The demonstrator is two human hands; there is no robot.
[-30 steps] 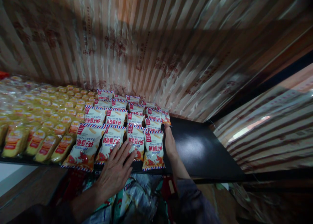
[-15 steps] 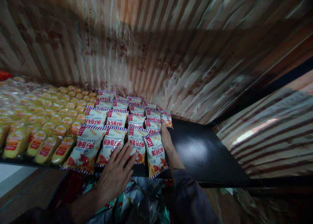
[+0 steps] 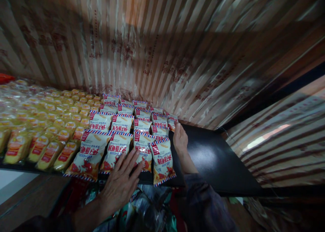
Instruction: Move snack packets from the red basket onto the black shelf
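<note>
My left hand [image 3: 123,181] lies with fingers stretched over the lower part of the front snack bags, its fingertips at a white and orange bag [image 3: 118,152] and the bag to its right [image 3: 142,149]. Beside the rearmost right snack bag [image 3: 171,119], my right hand [image 3: 180,138] has its fingertips at the bag's right edge; the fingers look extended, seen edge-on, and are partly hidden. The front right bag [image 3: 163,161] leans, with its lower end over the shelf's front edge. Similar bags stand in rows behind.
Rows of yellow wrapped cakes [image 3: 48,151] fill the shelf on the left. The black shelf [image 3: 210,157] extends to the right. Striped plastic sheeting [image 3: 157,52] hangs behind. Below the front edge lie shiny green and grey packages [image 3: 142,208].
My right hand has shifted right and slightly back, away from the front right bag, to the edge of the rear right bag. My left hand has hardly moved.
</note>
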